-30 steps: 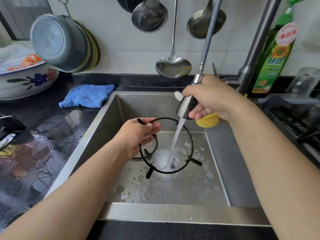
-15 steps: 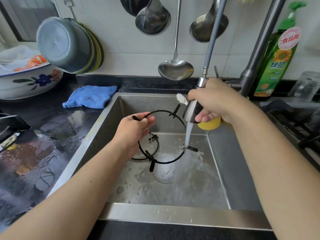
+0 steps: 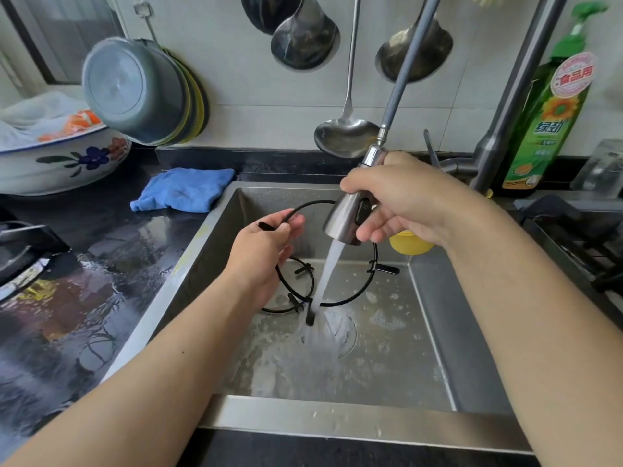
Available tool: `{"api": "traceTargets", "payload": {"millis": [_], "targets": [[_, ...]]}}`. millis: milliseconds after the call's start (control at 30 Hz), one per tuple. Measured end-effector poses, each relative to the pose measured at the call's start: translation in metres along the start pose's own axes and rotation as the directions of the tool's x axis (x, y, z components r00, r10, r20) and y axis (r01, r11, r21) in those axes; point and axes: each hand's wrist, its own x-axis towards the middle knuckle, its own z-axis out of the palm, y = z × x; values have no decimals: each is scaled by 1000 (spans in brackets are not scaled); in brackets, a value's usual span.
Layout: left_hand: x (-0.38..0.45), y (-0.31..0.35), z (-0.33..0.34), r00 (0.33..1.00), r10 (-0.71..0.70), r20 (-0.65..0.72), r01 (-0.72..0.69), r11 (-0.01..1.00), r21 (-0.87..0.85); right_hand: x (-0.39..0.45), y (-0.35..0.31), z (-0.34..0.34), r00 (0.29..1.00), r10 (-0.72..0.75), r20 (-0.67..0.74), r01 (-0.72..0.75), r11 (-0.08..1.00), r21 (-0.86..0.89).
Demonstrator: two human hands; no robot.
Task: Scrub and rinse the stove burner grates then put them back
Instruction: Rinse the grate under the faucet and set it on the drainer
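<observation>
At the far left we see a flowered bowl [image 3: 64,163] on the wet black counter [image 3: 84,298], with grey basins [image 3: 135,89] hanging on the wall above it. A blue cloth [image 3: 183,189] lies just beside the sink's [image 3: 337,423] back left corner.

Our left hand [image 3: 263,254] is over the sink, its fingers curled, pinching the upper left rim of the large black grate [image 3: 350,299] between thumb and fingertips; one of the grate's prongs sticks out leftward past the thumb. The ring is tilted up on edge, its top toward the back wall and its bottom low over the drain, one prong pointing down and another pointing right. A smaller grate [image 3: 286,310] lies behind our hand on the sink floor, partly hidden.

Ladles [image 3: 347,136] hang on the tiled wall above. Our right hand [image 3: 404,203] wraps the metal spray head [image 3: 347,220], fingers closed round it, its hose running up and to the right. The nozzle points down and left, and water [image 3: 328,274] pours through the large ring onto its lowest prong. A yellow cup [image 3: 409,242] peeks out under that hand.

At the right stands a green soap bottle [image 3: 546,123]; its round sticker reads 食品用 and the label 绿劲. Smaller print is too small to read.
</observation>
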Motion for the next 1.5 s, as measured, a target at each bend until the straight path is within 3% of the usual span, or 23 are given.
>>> {"api": "traceTargets", "payload": {"millis": [200, 467, 667, 900, 1200, 1500], "targets": [[2, -2, 0, 1000, -13, 9, 13, 999, -34, 2, 1, 0, 1000, 19, -21, -19, 1000, -9], [2, -7, -1, 990, -129, 61, 132, 990, -44, 11, 12, -5, 984, 39, -173, -58, 993, -105], [-8, -8, 5, 949, -264, 173, 247, 962, 116, 9, 6, 8, 998, -19, -57, 21, 999, 33], [-10, -10, 7, 918, -309, 249, 274, 947, 165, 14, 9, 9, 997, -18, -79, 21, 999, 35], [-8, -11, 5, 909, -305, 286, 244, 942, 230, 20, 17, -4, 982, 23, -187, -37, 997, -71], [-5, -10, 1, 942, -261, 213, 218, 954, 205, 23, 24, -29, 955, 116, -273, -178, 961, -214]]}}
